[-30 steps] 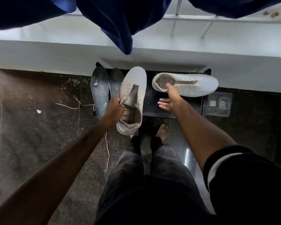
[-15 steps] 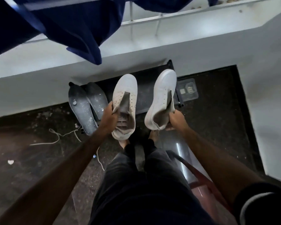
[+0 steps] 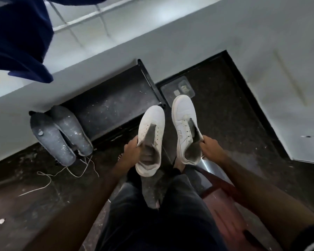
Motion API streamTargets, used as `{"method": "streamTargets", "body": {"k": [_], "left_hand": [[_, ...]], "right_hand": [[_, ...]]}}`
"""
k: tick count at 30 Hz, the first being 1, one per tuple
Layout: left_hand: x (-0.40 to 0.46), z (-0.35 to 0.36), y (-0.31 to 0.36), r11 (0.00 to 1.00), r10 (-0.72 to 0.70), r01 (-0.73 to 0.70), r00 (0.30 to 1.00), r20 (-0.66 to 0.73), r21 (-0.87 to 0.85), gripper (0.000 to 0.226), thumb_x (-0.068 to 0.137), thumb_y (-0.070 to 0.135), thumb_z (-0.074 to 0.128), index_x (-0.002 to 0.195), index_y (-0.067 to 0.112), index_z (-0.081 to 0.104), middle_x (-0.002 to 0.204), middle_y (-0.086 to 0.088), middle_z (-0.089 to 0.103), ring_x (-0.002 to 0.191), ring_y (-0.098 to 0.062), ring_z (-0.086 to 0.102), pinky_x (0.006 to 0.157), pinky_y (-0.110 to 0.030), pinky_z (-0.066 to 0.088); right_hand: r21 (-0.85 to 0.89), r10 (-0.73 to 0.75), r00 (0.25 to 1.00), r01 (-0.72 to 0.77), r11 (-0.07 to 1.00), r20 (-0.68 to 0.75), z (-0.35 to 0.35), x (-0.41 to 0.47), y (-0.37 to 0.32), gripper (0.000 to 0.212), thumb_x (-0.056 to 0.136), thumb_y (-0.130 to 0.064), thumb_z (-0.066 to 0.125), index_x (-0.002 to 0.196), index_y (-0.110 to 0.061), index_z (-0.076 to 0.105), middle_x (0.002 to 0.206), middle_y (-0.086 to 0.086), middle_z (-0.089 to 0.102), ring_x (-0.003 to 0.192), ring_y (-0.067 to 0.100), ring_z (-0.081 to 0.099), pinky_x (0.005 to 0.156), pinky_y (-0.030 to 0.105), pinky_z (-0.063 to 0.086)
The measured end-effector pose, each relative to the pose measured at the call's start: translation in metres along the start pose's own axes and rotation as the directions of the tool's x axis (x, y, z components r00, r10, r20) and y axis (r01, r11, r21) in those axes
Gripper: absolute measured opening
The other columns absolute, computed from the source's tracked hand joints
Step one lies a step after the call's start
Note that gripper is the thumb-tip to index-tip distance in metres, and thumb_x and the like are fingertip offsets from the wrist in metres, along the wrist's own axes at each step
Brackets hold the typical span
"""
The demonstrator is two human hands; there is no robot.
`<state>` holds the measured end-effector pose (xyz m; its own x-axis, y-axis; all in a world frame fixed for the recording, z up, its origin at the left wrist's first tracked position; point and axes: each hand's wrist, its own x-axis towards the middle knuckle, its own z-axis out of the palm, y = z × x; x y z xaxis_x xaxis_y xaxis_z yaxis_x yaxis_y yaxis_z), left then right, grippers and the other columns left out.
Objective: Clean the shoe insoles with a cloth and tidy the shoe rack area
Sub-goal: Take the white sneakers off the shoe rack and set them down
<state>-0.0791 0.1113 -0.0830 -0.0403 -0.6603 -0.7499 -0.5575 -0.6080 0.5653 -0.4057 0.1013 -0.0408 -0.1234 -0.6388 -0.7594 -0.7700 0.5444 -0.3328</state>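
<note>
White sneakers were now both lifted off the black shoe rack (image 3: 114, 104): the left hand (image 3: 132, 151) gripped the left sneaker (image 3: 150, 134), the right hand (image 3: 211, 148) the right sneaker (image 3: 184, 122), taken a moment earlier. Two grey insoles (image 3: 60, 133) leaned at the rack's end, waiting for cleaning.

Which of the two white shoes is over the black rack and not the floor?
The white shoe in the left hand: its toe overlaps the rack. The right hand's shoe hangs past the rack's end.
</note>
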Motion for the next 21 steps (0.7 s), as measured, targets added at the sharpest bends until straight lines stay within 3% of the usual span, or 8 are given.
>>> {"method": "streamTargets", "body": {"k": [3, 4, 8, 10, 12, 16, 18, 21], "left_hand": [[0.005, 0.064, 0.020, 0.980, -0.082, 0.085, 0.996, 0.023, -0.177, 0.021, 0.100, 0.027, 0.049, 0.113, 0.022, 0.064, 0.109, -0.001, 0.070, 0.117, -0.032, 0.062, 0.094, -0.036, 0.051], [0.014, 0.087, 0.020, 0.963, -0.135, 0.142, 0.990, 0.044, -0.227, 0.019, 0.104, 0.019, 0.047, 0.112, 0.018, 0.064, 0.107, -0.001, 0.070, 0.114, -0.029, 0.064, 0.088, -0.030, 0.052], [0.071, 0.171, 0.000, 0.906, -0.217, 0.235, 0.972, 0.092, -0.353, 0.027, 0.098, 0.021, 0.056, 0.122, 0.012, 0.064, 0.113, -0.009, 0.072, 0.105, -0.024, 0.070, 0.095, -0.044, 0.057], [0.115, 0.207, -0.032, 0.873, -0.271, 0.283, 0.959, 0.088, -0.396, 0.039, 0.083, 0.031, 0.069, 0.119, 0.015, 0.068, 0.110, -0.010, 0.075, 0.102, -0.027, 0.073, 0.091, -0.050, 0.058], [0.161, 0.236, -0.068, 0.839, -0.379, 0.363, 0.924, 0.043, -0.406, 0.042, 0.076, 0.035, 0.069, 0.115, 0.018, 0.066, 0.107, -0.009, 0.075, 0.098, -0.028, 0.074, 0.088, -0.051, 0.060], [0.252, 0.287, -0.119, 0.802, -0.481, 0.419, 0.876, -0.044, -0.426, 0.053, 0.083, 0.017, 0.068, 0.132, 0.020, 0.048, 0.124, -0.008, 0.066, 0.108, -0.025, 0.067, 0.093, -0.047, 0.057], [0.288, 0.306, -0.134, 0.766, -0.527, 0.442, 0.847, -0.064, -0.466, 0.046, 0.092, 0.005, 0.064, 0.131, 0.020, 0.043, 0.118, -0.006, 0.061, 0.107, -0.024, 0.063, 0.085, -0.042, 0.057], [0.330, 0.326, -0.164, 0.726, -0.587, 0.476, 0.805, -0.086, -0.496, 0.038, 0.101, 0.012, 0.057, 0.135, 0.015, 0.042, 0.120, -0.010, 0.056, 0.110, -0.028, 0.059, 0.071, -0.041, 0.055]], "right_hand": [[-0.047, 0.010, 1.000, -0.009, 0.999, 0.004, 0.000, 0.030, 0.046, 0.021, 0.100, -0.020, 0.043, 0.104, -0.007, 0.060, 0.107, 0.017, 0.070, 0.093, 0.036, 0.067, 0.083, 0.045, 0.055], [-0.072, -0.001, 1.000, 0.002, 0.997, 0.013, 0.003, 0.046, 0.064, 0.021, 0.101, -0.018, 0.044, 0.105, -0.005, 0.060, 0.109, 0.020, 0.069, 0.096, 0.037, 0.066, 0.081, 0.041, 0.052], [-0.238, 0.035, 0.996, -0.014, 0.971, 0.080, 0.035, 0.127, 0.129, 0.027, 0.104, -0.022, 0.042, 0.117, -0.006, 0.060, 0.120, 0.021, 0.066, 0.111, 0.037, 0.064, 0.087, 0.040, 0.046], [-0.242, 0.061, 0.991, -0.032, 0.970, 0.115, 0.054, 0.170, 0.146, 0.030, 0.104, -0.022, 0.042, 0.122, -0.007, 0.060, 0.120, 0.021, 0.065, 0.111, 0.038, 0.063, 0.089, 0.042, 0.048], [-0.244, 0.058, 0.984, -0.015, 0.970, 0.170, 0.076, 0.212, 0.158, 0.032, 0.103, -0.020, 0.042, 0.124, -0.005, 0.061, 0.123, 0.020, 0.065, 0.114, 0.038, 0.062, 0.089, 0.041, 0.048], [-0.302, 0.039, 0.973, 0.033, 0.953, 0.229, 0.132, 0.309, 0.192, 0.033, 0.095, -0.022, 0.045, 0.120, -0.012, 0.063, 0.133, 0.017, 0.064, 0.120, 0.037, 0.062, 0.097, 0.043, 0.051], [-0.322, 0.033, 0.969, 0.048, 0.945, 0.243, 0.161, 0.351, 0.204, 0.033, 0.095, -0.020, 0.047, 0.122, -0.010, 0.063, 0.132, 0.018, 0.064, 0.120, 0.037, 0.062, 0.099, 0.044, 0.052], [-0.328, -0.001, 0.971, 0.082, 0.941, 0.241, 0.196, 0.395, 0.213, 0.036, 0.098, -0.021, 0.047, 0.128, -0.008, 0.062, 0.135, 0.020, 0.062, 0.122, 0.037, 0.061, 0.100, 0.042, 0.050]]}}
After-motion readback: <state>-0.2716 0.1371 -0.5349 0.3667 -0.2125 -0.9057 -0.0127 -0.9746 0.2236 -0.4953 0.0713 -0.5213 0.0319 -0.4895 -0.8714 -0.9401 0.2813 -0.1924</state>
